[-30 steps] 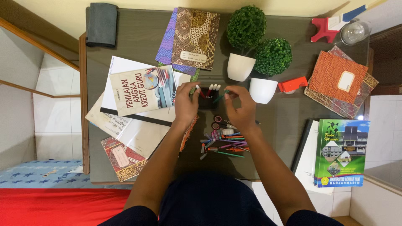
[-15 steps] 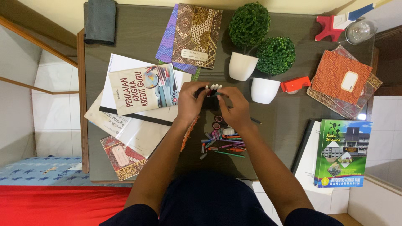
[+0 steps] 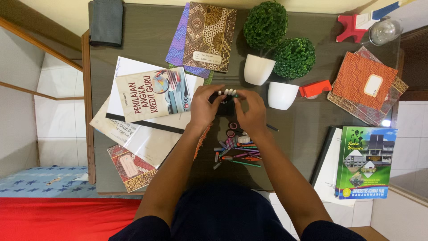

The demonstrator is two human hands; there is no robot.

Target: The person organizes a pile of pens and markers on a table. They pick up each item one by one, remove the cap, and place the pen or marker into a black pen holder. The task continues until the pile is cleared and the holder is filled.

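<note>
Left hand [image 3: 203, 107] and right hand [image 3: 250, 112] meet at mid-bench, both closed around small black pen holder [image 3: 225, 108]. White-capped pens [image 3: 229, 92] stand in holder, tips showing above fingers. Holder sits on dark bench [image 3: 147, 35], just left of 2 white-potted topiary plants [image 3: 281, 67]. Loose pile of coloured pens [image 3: 240, 152] lies near, below hands. Beige book [image 3: 152, 94] just beside left hand. Green book [image 3: 364, 161] well apart at right.
</note>
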